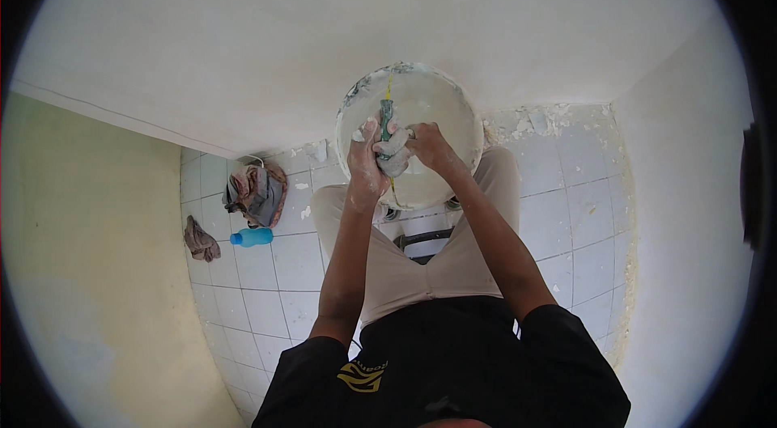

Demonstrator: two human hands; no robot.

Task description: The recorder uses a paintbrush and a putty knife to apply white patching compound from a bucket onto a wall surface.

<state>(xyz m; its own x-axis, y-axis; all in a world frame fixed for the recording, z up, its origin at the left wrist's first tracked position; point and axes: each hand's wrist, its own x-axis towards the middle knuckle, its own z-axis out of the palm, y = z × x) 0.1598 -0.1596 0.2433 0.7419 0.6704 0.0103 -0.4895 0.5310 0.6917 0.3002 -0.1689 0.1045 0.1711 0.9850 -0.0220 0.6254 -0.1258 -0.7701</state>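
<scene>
Left wall: a painted wall (89, 266), greenish-yellow with a paler patch low down, its surface matte and bent by the lens.
Brown cloth: a limp, crumpled cloth (200, 239) on the tiles near that wall, deeply folded.
Bundle and bottle: a heap of grey and reddish-brown fabric (257, 192), loosely bunched; just below it lies a smooth, light-blue bottle (252, 237), tipped on its side, the cap end pointing left.
Left hand: the left hand (368, 157), smeared with pale residue to the wrist, is curled closed about the green-handled tool; no gap shows in its grip.
Green-handled tool: the tool (386, 114) is held above the tub, its dark-green handle short, rounded and spattered white; a thin yellow strip (389, 86) lies in line with it, though whether the two are joined cannot be told.
Grey lump: a soft-looking, irregular grey mass (394, 159), pale-coated, lies against the left hand, between the two hands; its material is unclear.
Tub: a wide, round tub (441, 96) between the knees, pale inside, its rim crusted with white and dark smears.
Right hand: the right hand (433, 146), fingers bent inward, meets the grey lump; whether it pinches it cannot be told.
Floor: glossy whitish square tiles (534, 209) with dark joints, strewn with pale flakes along the wall.
Right wall: a plain, off-white wall (688, 226), smooth in appearance.
</scene>
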